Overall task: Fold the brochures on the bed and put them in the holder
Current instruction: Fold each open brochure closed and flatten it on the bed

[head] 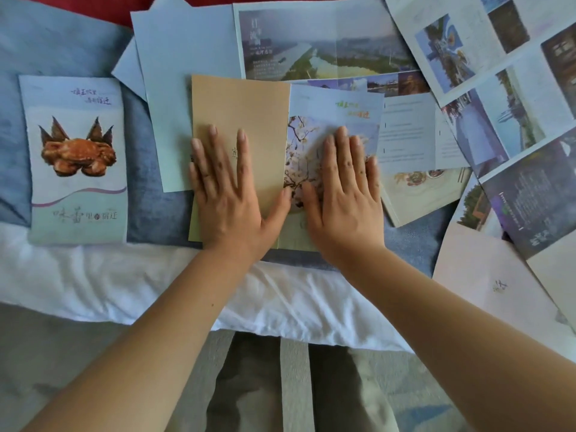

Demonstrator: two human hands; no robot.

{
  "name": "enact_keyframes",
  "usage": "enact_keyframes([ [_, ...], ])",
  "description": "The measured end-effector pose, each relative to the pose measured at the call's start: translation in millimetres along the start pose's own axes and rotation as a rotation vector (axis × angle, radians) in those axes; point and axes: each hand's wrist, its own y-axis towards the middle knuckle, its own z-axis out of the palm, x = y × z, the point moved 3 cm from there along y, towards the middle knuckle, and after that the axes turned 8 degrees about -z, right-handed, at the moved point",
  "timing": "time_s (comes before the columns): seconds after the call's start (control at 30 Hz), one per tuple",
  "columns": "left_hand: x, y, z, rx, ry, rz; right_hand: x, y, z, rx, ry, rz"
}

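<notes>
On the blue-blanketed bed [149, 213], among loose unfolded picture brochures [327, 42], a tan paper brochure [237, 104] and its blossom-printed panel [304, 145] lie pressed under the left hand [227, 194] and right hand [346, 198], each grip flat, fully open, clasping nothing, probably setting a crease; the folded crab-picture leaflet [78, 157], seemingly titled 味蕾里的宿迁, lies leftward, no holder visible.

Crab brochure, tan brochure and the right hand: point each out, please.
crab brochure [78, 155]: head view, on the crab picture.
tan brochure [240, 101]: head view, bare upper cover.
right hand [346, 207]: head view, back of hand.
</notes>
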Motion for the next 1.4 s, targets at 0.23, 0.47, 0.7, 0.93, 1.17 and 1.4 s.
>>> enact_keyframes([
  [0.23,-2,0,-10,0.034,-0.168,0.009,3,1,8,-0.034,-0.050,-0.013],
  [0.47,2,-1,-12,0.068,-0.200,0.006,4,2,10,-0.041,-0.072,-0.018],
  [0.7,1,-3,-15,0.071,-0.263,0.008,14,10,13,-0.004,-0.047,-0.102],
  [0.93,9,-3,-30,0.141,-0.464,0.018,53,26,19,0.005,0.048,-0.236],
  [1.17,24,3,-44,0.218,-0.692,0.184,74,27,11,0.033,0.131,-0.223],
  [1.4,55,3,-74,0.305,-1.192,0.073,109,40,3,0.007,0.162,-0.274],
])
